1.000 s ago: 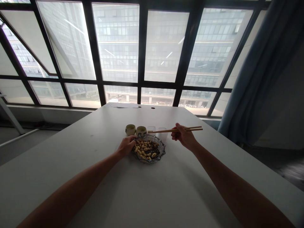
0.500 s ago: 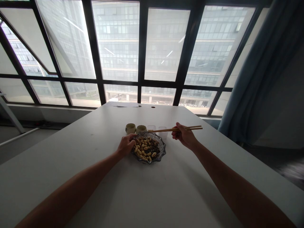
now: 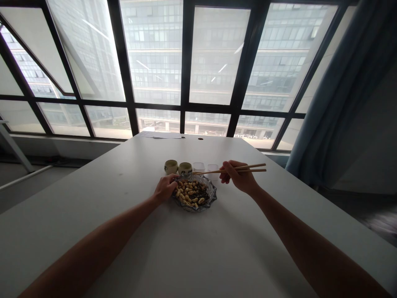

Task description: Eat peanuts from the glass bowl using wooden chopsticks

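Observation:
A scalloped glass bowl (image 3: 212,199) holds unshelled peanuts (image 3: 187,198) and a patch of dark seeds (image 3: 201,191). My left hand (image 3: 166,187) is closed on its left rim, with the thumb inside. My right hand (image 3: 239,177) grips a pair of wooden chopsticks (image 3: 212,171), which point left over the bowl's far rim. Whether anything small sits between their tips, I cannot tell. Just behind the bowl stand two pale green cups with dark markings, a left cup (image 3: 171,167) and a right cup (image 3: 185,168). To their right are two clear plastic containers (image 3: 199,167), partly hidden by the chopsticks.
The white table (image 3: 124,178) extends to the windows (image 3: 158,54). White paper (image 3: 163,135) lies at its far edge, near a round hole (image 3: 200,139). A blue curtain (image 3: 325,99) hangs on the right.
My right hand has shifted slightly left, and the chopstick tips have moved a little left with it. My left hand stays on the bowl's rim. The view has tilted slightly.

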Available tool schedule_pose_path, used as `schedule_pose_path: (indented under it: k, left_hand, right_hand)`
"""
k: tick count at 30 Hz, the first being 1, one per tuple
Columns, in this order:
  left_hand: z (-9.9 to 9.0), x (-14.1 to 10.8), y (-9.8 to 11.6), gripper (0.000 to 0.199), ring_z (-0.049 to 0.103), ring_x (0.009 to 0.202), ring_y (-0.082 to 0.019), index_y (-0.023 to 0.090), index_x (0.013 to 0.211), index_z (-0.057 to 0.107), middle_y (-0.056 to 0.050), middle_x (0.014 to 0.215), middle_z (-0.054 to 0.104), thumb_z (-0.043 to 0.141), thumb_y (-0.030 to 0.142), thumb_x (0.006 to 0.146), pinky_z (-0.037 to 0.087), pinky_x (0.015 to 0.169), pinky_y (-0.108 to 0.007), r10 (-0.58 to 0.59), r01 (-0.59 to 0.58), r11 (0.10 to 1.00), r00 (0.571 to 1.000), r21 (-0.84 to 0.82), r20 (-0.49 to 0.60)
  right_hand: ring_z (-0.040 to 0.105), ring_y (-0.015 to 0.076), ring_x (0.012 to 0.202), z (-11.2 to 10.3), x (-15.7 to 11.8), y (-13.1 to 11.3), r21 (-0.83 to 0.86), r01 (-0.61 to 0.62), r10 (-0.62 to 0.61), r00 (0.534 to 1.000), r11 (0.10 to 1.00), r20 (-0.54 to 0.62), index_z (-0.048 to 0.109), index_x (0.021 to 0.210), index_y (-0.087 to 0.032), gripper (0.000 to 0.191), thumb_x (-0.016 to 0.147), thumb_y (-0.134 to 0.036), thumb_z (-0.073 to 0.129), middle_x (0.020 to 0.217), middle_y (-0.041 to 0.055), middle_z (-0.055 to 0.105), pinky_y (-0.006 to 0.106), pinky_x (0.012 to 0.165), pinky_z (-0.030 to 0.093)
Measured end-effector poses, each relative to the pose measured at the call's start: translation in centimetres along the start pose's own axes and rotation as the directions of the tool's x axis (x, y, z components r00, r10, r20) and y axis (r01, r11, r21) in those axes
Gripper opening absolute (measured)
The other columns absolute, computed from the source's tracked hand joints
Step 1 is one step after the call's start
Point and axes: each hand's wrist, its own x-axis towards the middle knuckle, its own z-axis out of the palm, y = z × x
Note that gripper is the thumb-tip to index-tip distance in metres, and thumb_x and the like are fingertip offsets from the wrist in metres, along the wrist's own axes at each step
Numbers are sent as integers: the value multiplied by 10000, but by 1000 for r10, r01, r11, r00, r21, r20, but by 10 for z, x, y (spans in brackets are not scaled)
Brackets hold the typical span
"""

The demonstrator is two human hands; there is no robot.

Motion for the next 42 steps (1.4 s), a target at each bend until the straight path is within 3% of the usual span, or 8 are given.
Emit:
schedule_pose_path:
  k: [6,13,23,30,42]
  left_hand:
    - [-1,0,1,534,678,871,-238,101,1118,746,-94,950,764,476,301,703,526,777,-310,-13,12,1000,1000,22,7]
    - [-1,1,2,523,681,874,-239,105,1115,748,-94,956,765,481,289,705,531,784,-312,-20,20,999,1000,31,-1]
    - [-1,0,1,509,680,909,-242,123,1130,745,-95,1008,768,485,284,724,527,812,-318,-17,17,999,1000,41,-1]
    - [-2,-1,3,518,672,872,-241,107,1128,742,-97,962,763,483,292,720,523,787,-320,-4,3,999,1000,35,4]
    - [-1,-3,-3,507,676,855,-234,126,1122,741,-70,925,767,497,293,711,527,796,-318,45,-45,999,999,19,-19]
  right_hand:
    - [638,154,473,2,-5,-11,-112,107,-95,989,988,109,694,759,-171,492,906,-630,597,594,55,693,263,448,519]
    - [627,150,469,-1,-5,-19,-146,110,-89,985,983,146,690,712,-172,506,893,-637,606,582,58,686,256,441,510]
    - [624,145,434,5,-5,-8,-53,-66,76,974,996,214,681,712,-172,549,811,-710,645,545,42,677,227,386,485]
    - [640,143,446,0,-3,-4,-83,-105,123,957,991,262,681,721,-157,543,815,-691,654,560,51,690,212,387,478]
    - [635,157,410,-3,0,-4,2,-143,140,971,990,194,673,698,-160,572,768,-728,678,522,49,677,222,355,473]
